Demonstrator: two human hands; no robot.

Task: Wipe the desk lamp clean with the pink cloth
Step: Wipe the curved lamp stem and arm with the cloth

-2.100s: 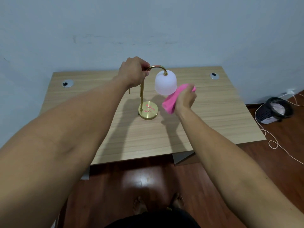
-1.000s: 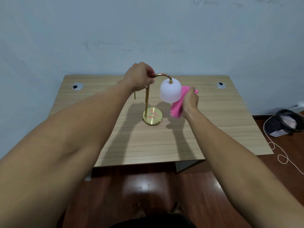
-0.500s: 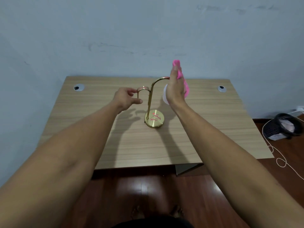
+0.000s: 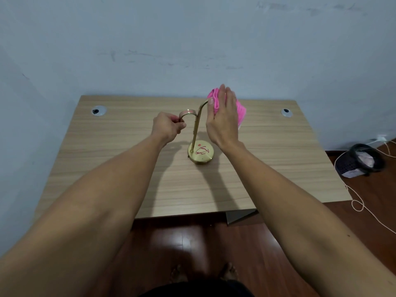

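1. My right hand [image 4: 224, 120] lies with its fingers straight and close together, pressing the pink cloth [image 4: 241, 112] flat over the top of the desk lamp [image 4: 196, 129]. The shade is hidden behind the palm and cloth, so I cannot tell how much of it is covered.
2. My left hand [image 4: 168, 127] has its fingers curled, pinching the small gold hook at the lamp's short end, just beside the upright stem.
3. The lamp stands upright near the middle of the desk [image 4: 128, 168], its round gold base [image 4: 201, 152] flat on the wood below and between my two hands.
4. As I judge it, I am in the shade-wiping step: the left hand steadies the frame while the right works the cloth over the shade's crown and the gold arch above it.
5. The next move calls for sliding the cloth down around the shade with light pressure, then on to the stem and base, with a firm left grip so the lamp does not tip.
6. Compared with two seconds ago, my left hand has dropped from the top of the arch to the hook, and the cloth has gone from the shade's right side, below its rim, to up over its top.
7. Off to the right on the floor sit a dark basket [image 4: 362, 160] and a loose cord [image 4: 360, 202].
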